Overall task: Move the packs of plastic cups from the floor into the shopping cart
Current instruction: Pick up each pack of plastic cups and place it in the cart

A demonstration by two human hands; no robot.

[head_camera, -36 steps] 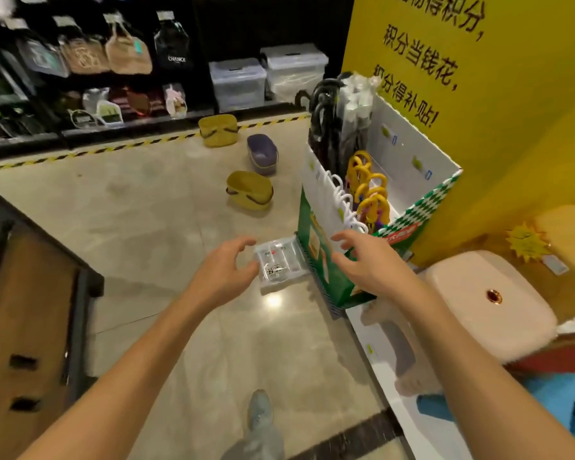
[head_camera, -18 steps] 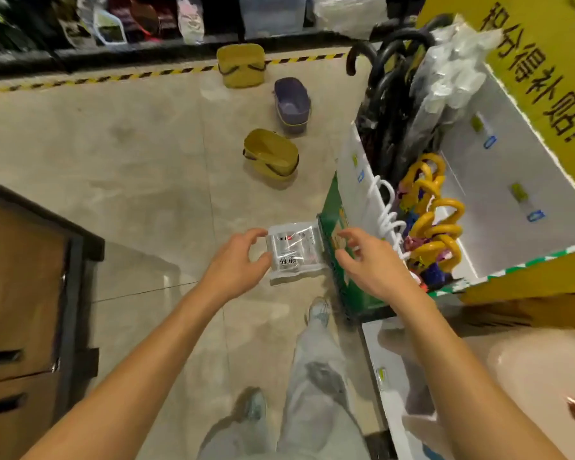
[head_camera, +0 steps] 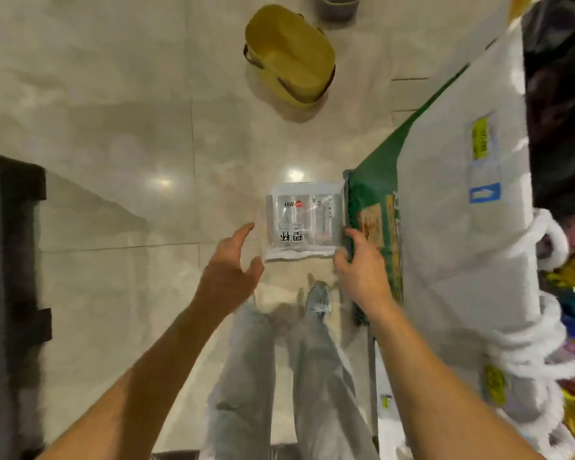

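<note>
A clear pack of plastic cups (head_camera: 304,222) with black print lies flat on the pale tiled floor, pressed against the green side of a display box. My left hand (head_camera: 231,263) hovers open just left of the pack's near corner, thumb and fingers spread, not plainly touching it. My right hand (head_camera: 361,265) reaches the pack's right near corner, fingertips at its edge between pack and box; no firm grip shows. No shopping cart is in view.
The green and white cardboard display box (head_camera: 445,200) with umbrellas stands close on the right. A yellow basket (head_camera: 289,58) and a purple one (head_camera: 339,5) lie on the floor farther ahead. A dark cabinet (head_camera: 10,260) sits left. My legs and shoe (head_camera: 317,302) are below the pack.
The view has tipped down and moved closer as I bend over. Both hands have dropped toward the pack, the right one arriving at its right edge.
</note>
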